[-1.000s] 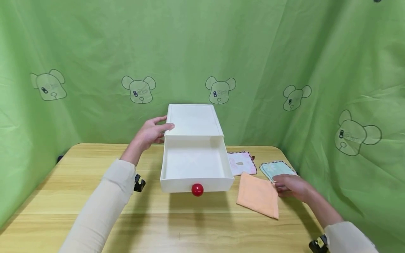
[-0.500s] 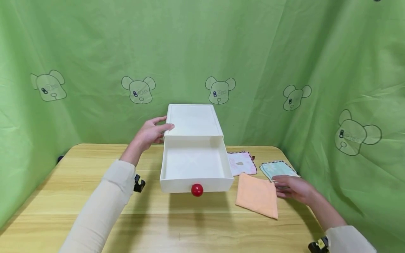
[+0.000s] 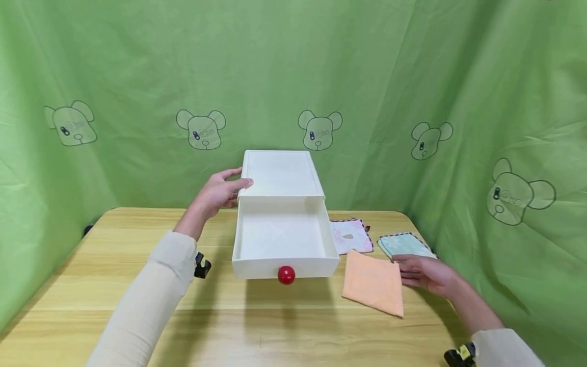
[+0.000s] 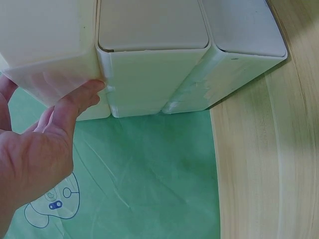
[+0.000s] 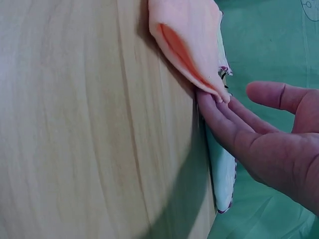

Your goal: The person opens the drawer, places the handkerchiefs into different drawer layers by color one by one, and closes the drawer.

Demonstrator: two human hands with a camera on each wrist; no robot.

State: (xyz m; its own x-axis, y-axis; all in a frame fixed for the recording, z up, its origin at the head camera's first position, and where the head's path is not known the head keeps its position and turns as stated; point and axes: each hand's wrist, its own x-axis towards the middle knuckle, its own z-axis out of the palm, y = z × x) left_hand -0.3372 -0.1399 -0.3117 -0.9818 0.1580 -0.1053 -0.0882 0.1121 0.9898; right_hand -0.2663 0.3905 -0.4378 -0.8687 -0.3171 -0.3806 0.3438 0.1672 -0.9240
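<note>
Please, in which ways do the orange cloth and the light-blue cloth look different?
The orange cloth has a plain edge; the light-blue cloth has a dark patterned one. The orange cloth lies nearer to the person, the light-blue cloth farther back and to the right. Both look folded, and both lie beside the right hand.

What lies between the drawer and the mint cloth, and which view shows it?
The pink cloth, in the head view, its left side cut off by the drawer. A bare strip of table separates it from the mint cloth.
</note>
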